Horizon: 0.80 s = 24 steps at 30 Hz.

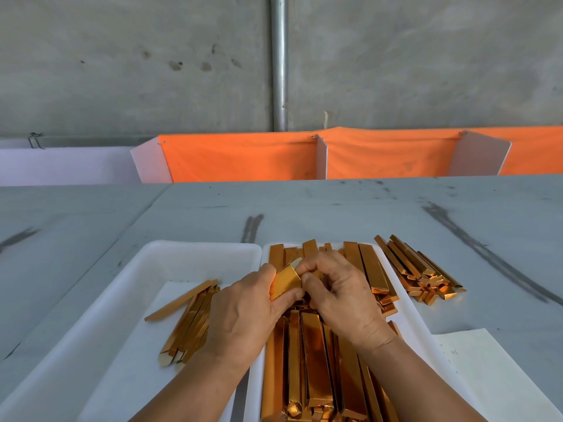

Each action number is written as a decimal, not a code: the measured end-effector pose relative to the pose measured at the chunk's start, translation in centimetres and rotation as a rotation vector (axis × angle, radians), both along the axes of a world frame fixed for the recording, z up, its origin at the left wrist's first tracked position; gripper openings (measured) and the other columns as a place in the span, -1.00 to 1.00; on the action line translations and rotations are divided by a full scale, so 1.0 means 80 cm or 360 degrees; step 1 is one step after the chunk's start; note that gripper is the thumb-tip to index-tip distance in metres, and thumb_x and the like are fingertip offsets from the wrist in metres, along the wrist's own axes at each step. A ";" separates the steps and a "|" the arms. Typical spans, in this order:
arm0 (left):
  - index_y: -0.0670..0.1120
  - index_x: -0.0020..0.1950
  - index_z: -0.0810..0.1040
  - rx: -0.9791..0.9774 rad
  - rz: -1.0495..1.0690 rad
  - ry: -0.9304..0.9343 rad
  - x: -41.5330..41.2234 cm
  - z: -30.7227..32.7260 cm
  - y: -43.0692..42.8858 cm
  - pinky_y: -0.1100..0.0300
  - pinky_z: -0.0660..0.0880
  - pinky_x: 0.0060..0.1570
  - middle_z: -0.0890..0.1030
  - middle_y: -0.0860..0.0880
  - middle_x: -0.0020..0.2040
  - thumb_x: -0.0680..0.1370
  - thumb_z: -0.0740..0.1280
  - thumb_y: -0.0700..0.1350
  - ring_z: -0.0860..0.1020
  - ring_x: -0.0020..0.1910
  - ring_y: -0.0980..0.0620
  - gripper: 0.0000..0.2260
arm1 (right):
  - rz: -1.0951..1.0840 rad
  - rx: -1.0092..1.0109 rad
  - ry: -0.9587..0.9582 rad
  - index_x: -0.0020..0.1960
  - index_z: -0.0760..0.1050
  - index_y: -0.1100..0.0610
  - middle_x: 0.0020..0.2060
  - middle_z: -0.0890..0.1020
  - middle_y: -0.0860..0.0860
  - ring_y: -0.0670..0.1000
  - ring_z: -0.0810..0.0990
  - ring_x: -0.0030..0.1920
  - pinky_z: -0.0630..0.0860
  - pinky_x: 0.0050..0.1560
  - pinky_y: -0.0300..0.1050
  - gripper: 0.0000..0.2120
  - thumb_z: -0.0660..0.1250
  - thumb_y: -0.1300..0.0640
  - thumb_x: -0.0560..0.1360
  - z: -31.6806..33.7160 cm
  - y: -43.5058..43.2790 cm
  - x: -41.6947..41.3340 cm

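Note:
A shiny gold cardboard strip (285,283) is held up between both hands above the right white tray (408,312). My left hand (243,312) grips its lower left side with thumb and fingers. My right hand (338,287) pinches its upper right end, fingers curled. The right tray is heaped with several long gold strips (316,363). In the left white tray (128,287) lies a smaller bundle of gold strips (190,321).
A third pile of gold strips (417,269) lies on the grey table (335,208) right of the trays. A white paper sheet (487,370) lies at the near right. Orange cloth dividers (243,159) and a concrete wall with a metal pipe (279,62) stand behind the table.

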State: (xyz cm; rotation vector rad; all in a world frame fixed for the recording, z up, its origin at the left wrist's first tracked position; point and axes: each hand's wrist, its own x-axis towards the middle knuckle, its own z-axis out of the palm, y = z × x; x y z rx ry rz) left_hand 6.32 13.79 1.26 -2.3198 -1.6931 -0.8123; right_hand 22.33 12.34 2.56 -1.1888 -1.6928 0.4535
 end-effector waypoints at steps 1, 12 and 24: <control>0.10 -0.15 0.20 -0.0001 -0.0016 -0.0018 0.000 0.000 0.000 0.36 0.09 -0.50 0.22 0.15 -0.46 0.39 -0.05 0.48 0.21 -0.55 0.21 -0.55 | 0.0028 -0.0065 0.0057 -0.15 0.52 -0.25 -0.10 0.54 -0.18 -0.17 0.56 -0.17 0.51 -0.19 -0.33 -0.63 0.33 0.24 0.58 0.001 0.000 0.000; 0.11 -0.20 0.26 -0.0054 -0.0191 -0.0092 -0.002 -0.003 0.001 0.32 0.19 -0.45 0.29 0.13 -0.46 0.39 0.02 0.47 0.31 -0.50 0.19 -0.57 | 0.0175 -0.0498 0.0307 -0.16 0.57 -0.03 -0.47 0.56 -0.16 -0.17 0.53 -0.44 0.39 -0.45 -0.39 -0.74 0.26 0.25 0.59 0.007 -0.002 0.007; 0.11 -0.18 0.28 -0.0053 -0.0222 -0.0131 -0.001 -0.002 -0.001 0.31 0.23 -0.45 0.31 0.13 -0.45 0.37 0.01 0.50 0.35 -0.47 0.16 -0.53 | 0.0128 -0.0372 0.0462 -0.03 0.64 -0.08 -0.26 0.64 -0.14 -0.17 0.55 -0.40 0.47 -0.40 -0.36 -0.79 0.44 0.24 0.51 0.004 0.001 0.009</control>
